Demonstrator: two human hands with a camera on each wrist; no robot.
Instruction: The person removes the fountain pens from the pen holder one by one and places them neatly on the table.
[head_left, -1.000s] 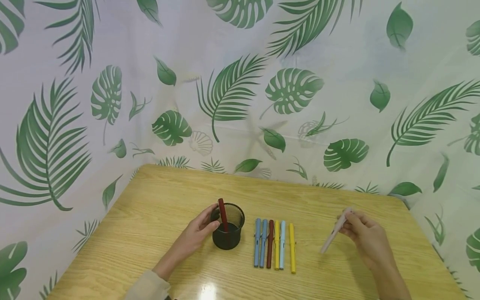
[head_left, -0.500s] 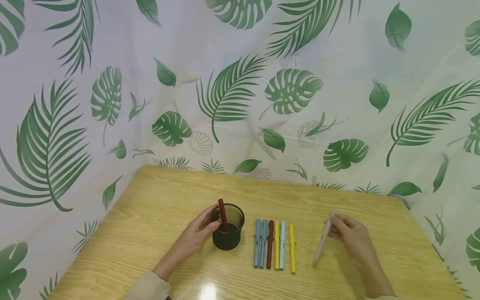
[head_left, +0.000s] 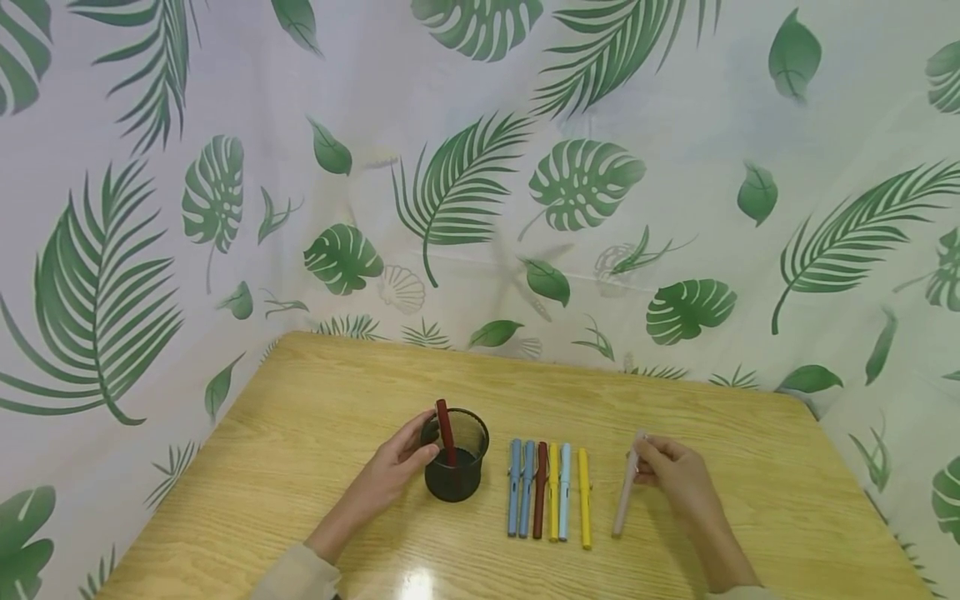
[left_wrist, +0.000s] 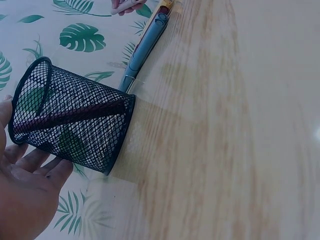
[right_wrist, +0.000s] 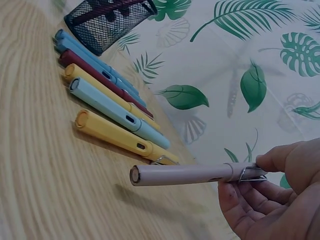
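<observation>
My left hand (head_left: pixel 395 465) holds the side of a black mesh pen cup (left_wrist: pixel 75 120), thumb at its rim and fingers against the mesh. A dark red pen (head_left: pixel 446 423) leans inside the cup. Between thumb and fingers, my right hand (head_left: pixel 681 479) pinches a pale pink pen (right_wrist: pixel 185 174) near its clip end. The pen's other end points down toward the table, right of the row; whether it touches the wood I cannot tell. Nearest to it lies a yellow pen (head_left: pixel 584 498), slightly apart from the others.
Left of that yellow pen, several pens lie side by side: blue pens (head_left: pixel 514 492), a dark red pen (head_left: pixel 540 492), another yellow pen (head_left: pixel 553 496) and a light blue pen (head_left: pixel 565 492). A leaf-patterned cloth (head_left: pixel 480 192) hangs behind the wooden table (head_left: pixel 337 375).
My right hand has carried the pale pink pen leftward and lower, close to the row, and the pen has turned more upright in the head view. The left hand and cup stay in place.
</observation>
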